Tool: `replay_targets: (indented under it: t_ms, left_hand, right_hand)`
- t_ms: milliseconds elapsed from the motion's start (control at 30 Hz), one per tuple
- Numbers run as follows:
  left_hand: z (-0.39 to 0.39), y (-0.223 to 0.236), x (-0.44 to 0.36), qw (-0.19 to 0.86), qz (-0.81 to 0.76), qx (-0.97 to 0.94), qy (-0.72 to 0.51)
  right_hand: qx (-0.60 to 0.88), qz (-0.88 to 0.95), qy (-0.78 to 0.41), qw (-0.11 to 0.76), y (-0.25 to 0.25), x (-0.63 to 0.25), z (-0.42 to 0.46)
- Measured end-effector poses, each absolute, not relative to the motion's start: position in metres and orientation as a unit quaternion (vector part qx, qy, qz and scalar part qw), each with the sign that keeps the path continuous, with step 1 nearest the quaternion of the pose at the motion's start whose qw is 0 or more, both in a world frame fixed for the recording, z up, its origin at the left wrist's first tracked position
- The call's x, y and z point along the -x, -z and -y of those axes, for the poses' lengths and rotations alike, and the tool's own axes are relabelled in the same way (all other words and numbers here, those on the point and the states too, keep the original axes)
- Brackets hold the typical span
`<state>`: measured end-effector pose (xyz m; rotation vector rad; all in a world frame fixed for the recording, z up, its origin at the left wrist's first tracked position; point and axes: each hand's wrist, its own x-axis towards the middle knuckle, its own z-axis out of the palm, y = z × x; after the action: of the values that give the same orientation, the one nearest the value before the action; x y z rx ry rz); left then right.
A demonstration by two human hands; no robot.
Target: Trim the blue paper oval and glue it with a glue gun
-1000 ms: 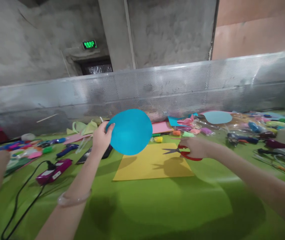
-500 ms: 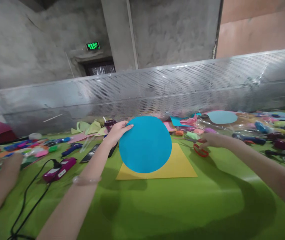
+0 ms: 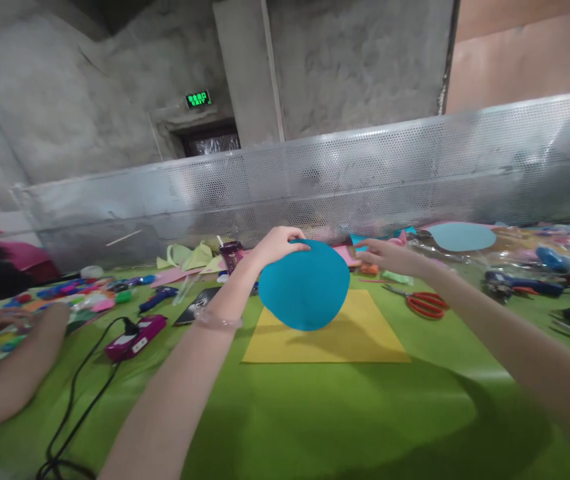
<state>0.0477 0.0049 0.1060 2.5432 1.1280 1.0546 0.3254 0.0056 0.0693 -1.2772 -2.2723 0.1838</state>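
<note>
Left hand [image 3: 282, 247]: pinching the upper-left rim of a blue paper disc [image 3: 305, 287] between thumb and fingers. Disc held up, face tilted toward the camera, in front of and partly hiding a yellow paper sheet [image 3: 375, 333]. Translucent bracelet [image 3: 217, 321] on left wrist.

Right hand [image 3: 382, 255]: fingers extended and loosely spread, nothing seen in grasp; fingertips just beside the disc's upper-right rim. Contact with disc: cannot tell.

Yellow sheet lies flat on the green surface [image 3: 315, 420], in its middle. Red-handled scissors [image 3: 409, 297] rest just right of the sheet, tips pointing toward the surface's far edge. Beyond the right hand, orange packet [image 3: 369, 269] and pale green packet [image 3: 399, 277].

Left of the sheet: flat black item [image 3: 197, 307], partly behind the left forearm; dark cup with straw [image 3: 231, 255] near the far edge; pale green paper pieces [image 3: 187, 257] beside it. Farther left, magenta power strip [image 3: 137, 338] with black cord plugged in. At the left edge, another person's forearm [image 3: 39, 360] beside assorted coloured pieces.

Toward the far right corner: light blue paper oval [image 3: 465, 237] by the far edge; blue-handled tool [image 3: 535, 285] nearer. Perforated metal panel [image 3: 309, 177] stands along the far edge.
</note>
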Motion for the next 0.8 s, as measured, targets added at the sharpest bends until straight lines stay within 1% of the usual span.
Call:
replay_targets:
  t_ms: [67, 133, 233, 333, 400, 500, 600, 700, 800]
  left_hand:
    - [-0.005, -0.107, -0.056, 0.064, -0.366, -0.858, -0.355]
    - [-0.006, -0.104, -0.061, 0.052, -0.365, -0.839, -0.4]
    - [-0.012, -0.091, -0.058, 0.062, -0.389, -0.766, -0.509]
    - [-0.023, -0.071, -0.047, 0.124, -0.448, -0.677, -0.571]
    - [-0.031, -0.055, -0.038, 0.192, -0.457, -0.645, -0.582]
    - [-0.04, -0.033, -0.026, 0.28, -0.458, -0.657, -0.53]
    - [-0.045, -0.016, -0.021, 0.327, -0.445, -0.664, -0.505]
    - [-0.049, -0.008, -0.021, 0.373, -0.419, -0.652, -0.51]
    - [-0.047, -0.005, -0.021, 0.381, -0.412, -0.632, -0.534]
  right_hand:
    - [0.431, 0.857, -0.115, 0.259, -0.077, -0.306, -0.003]
    - [0.422, 0.847, -0.162, 0.279, -0.079, -0.293, -0.003]
    - [0.444, 0.782, -0.247, 0.36, -0.074, -0.287, -0.01]
    - [0.448, 0.701, -0.354, 0.427, -0.061, -0.291, -0.019]
    - [0.442, 0.678, -0.401, 0.429, -0.05, -0.296, -0.023]
    - [0.427, 0.695, -0.424, 0.394, -0.034, -0.302, -0.029]
    - [0.422, 0.705, -0.431, 0.373, -0.025, -0.305, -0.034]
    - [0.418, 0.685, -0.45, 0.391, -0.022, -0.302, -0.038]
    - [0.416, 0.666, -0.464, 0.41, -0.024, -0.3, -0.038]
